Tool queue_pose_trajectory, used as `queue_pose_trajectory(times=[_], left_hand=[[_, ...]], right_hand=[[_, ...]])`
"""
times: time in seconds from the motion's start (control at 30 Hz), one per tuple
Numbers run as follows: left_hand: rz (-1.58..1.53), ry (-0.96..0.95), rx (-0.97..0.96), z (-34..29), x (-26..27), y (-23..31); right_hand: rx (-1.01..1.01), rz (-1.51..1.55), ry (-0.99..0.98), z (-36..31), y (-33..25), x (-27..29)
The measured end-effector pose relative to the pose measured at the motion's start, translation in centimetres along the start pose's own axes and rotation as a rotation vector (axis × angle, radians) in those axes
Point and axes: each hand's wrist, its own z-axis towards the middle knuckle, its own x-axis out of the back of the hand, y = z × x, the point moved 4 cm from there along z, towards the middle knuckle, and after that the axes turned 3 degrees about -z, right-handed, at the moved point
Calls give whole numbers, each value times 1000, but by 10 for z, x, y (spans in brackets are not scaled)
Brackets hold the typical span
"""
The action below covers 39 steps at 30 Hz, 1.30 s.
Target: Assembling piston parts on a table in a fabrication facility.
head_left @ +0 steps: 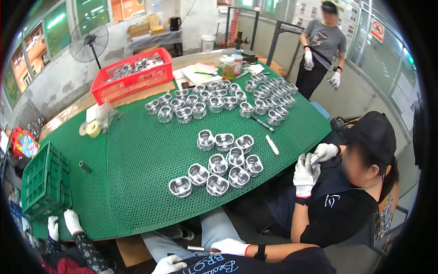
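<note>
At the lower edge, over my lap, my right hand (232, 247) in a white glove is closed on a slim rod-like tool (197, 249). Its silver section points left, and a dark reddish part runs to my fingers. My left hand (169, 265), also gloved, lies lower left with curled fingers, partly cut off by the lower edge; what it holds, if anything, is hidden. Beyond my knees, the nearest group of shiny metal pistons (217, 184) stands on the green mesh-topped table (132, 178), apart from both hands.
More pistons (184, 115) stand farther back, before a red crate (132, 80) of metal parts. A green crate (48, 180) is at left beside another person's gloved hands (72, 222). At right a seated person (346, 196) handles a small metal part; another person (321, 50) stands behind.
</note>
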Motion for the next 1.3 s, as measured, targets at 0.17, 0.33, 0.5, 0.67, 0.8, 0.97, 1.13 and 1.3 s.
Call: queue_pose_trajectory(times=[0.17, 0.33, 0.5, 0.67, 0.8, 0.97, 1.13, 1.3], left_hand=[[368, 382, 327, 12, 7, -15], [183, -216, 345, 25, 15, 24], [-550, 71, 149, 54, 68, 83], [-852, 230, 10, 129, 98, 119], [-1008, 307, -10, 157, 96, 95], [-1180, 349, -38, 149, 111, 90], [-895, 419, 103, 138, 136, 75], [-782, 554, 131, 114, 153, 59]], right_hand=[[7, -390, 301, 19, -22, 35], [130, -79, 289, 18, -47, 67], [116, -173, 672, 45, -116, 163], [64, 59, 459, 131, -108, 200], [10, -315, 453, 135, -132, 206], [-67, 234, 249, 120, -96, 199], [93, 1073, 205, 120, -91, 146], [122, 944, 116, 113, -114, 113]])
